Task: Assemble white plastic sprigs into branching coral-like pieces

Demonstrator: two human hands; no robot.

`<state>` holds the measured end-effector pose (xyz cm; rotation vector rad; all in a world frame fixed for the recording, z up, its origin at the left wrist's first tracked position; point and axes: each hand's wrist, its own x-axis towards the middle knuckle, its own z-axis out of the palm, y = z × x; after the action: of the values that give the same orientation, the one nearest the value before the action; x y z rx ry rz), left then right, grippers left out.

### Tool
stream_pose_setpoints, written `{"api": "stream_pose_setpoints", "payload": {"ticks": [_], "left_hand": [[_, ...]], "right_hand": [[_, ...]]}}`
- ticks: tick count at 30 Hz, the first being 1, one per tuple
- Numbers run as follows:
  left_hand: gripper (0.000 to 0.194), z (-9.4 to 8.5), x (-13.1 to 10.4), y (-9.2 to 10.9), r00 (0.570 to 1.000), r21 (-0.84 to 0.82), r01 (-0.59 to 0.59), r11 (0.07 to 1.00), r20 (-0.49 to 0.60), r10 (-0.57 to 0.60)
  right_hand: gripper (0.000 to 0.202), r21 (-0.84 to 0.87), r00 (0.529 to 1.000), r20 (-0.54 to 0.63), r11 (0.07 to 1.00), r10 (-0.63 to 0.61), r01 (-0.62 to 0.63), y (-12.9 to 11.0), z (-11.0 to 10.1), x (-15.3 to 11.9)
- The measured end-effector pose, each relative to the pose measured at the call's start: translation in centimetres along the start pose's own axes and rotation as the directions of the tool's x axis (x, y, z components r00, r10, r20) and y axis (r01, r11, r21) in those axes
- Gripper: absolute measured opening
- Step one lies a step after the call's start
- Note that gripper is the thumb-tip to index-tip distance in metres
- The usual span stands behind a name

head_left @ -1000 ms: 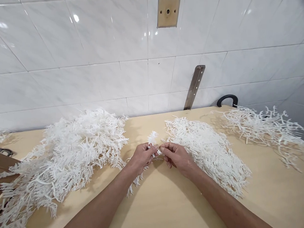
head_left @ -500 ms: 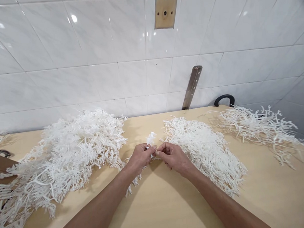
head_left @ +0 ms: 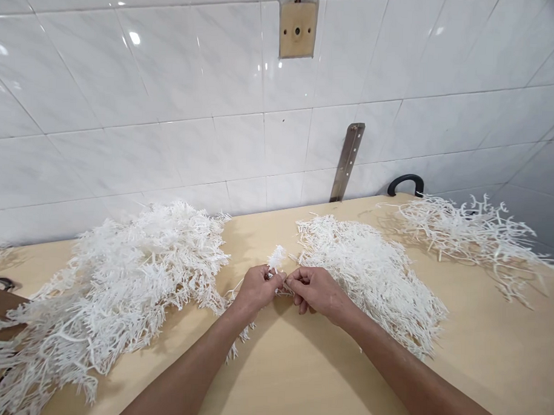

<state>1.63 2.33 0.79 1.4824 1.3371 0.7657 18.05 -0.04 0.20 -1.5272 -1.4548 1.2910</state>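
Note:
Between the two big white heaps, my left hand [head_left: 259, 285] is closed on a small white branched plastic sprig [head_left: 276, 257], whose feathery tip sticks up above the fingers. My right hand [head_left: 316, 287] pinches with thumb and forefinger right beside the left fingertips; what lies in that pinch is too small to make out. Under and beside my left wrist, more white strands [head_left: 234, 350] rest on the table. To the left spreads a large heap of white branched sprigs [head_left: 133, 281]. A second, flatter pile of thin white pieces [head_left: 370, 274] lies just past my right hand.
A looser tangle of bare white stems [head_left: 467, 232] lies at the far right of the wooden table [head_left: 325, 378]. Behind it stands a black curved handle [head_left: 406, 182]. A metal strip [head_left: 347, 161] leans on the tiled wall. A brown box [head_left: 0, 319] is at the left edge.
Both hands stay together at the same spot, with only slight finger movement. The view has shifted a little; the sprig remains in my left hand.

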Motion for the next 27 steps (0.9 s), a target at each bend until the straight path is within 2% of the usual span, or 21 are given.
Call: {"api": "stream_pose_setpoints", "payload": {"ticks": [4,9,13,18,24,27], "left_hand": [[0.025,0.2,0.2,-0.4,0.993,0.141,-0.107,0.984,-0.038,0.113],[0.025,0.4,0.1,-0.5,0.991,0.239,-0.121,0.963,-0.032,0.132],[0.025,0.7,0.0,-0.8,0.977,0.272,-0.184,0.945,-0.052,0.205],[0.022,0.7,0.0,-1.2,0.96,0.2,-0.262,0.944,-0.051,0.277],[0.023,0.5,-0.2,-0.7,0.931,0.112,-0.315,0.942,-0.156,0.33],[0.023,0.4,-0.1,-0.9,0.935,0.074,-0.323,0.944,-0.133,0.33]], "right_hand": [[0.017,-0.113,0.998,0.033,0.992,-0.053,0.057,0.3,-0.1,0.0],[0.016,-0.312,0.977,-0.014,0.929,-0.213,0.198,0.6,-0.2,0.0],[0.018,-0.407,0.949,-0.017,0.869,-0.314,0.28,0.5,-0.4,-0.1],[0.018,-0.282,0.966,0.014,0.926,-0.259,0.253,0.9,0.0,0.2],[0.01,-0.086,0.989,-0.11,0.992,-0.098,0.089,1.7,0.8,1.0],[0.009,0.064,0.992,-0.1,0.994,-0.079,0.086,1.9,0.5,1.4]]}}
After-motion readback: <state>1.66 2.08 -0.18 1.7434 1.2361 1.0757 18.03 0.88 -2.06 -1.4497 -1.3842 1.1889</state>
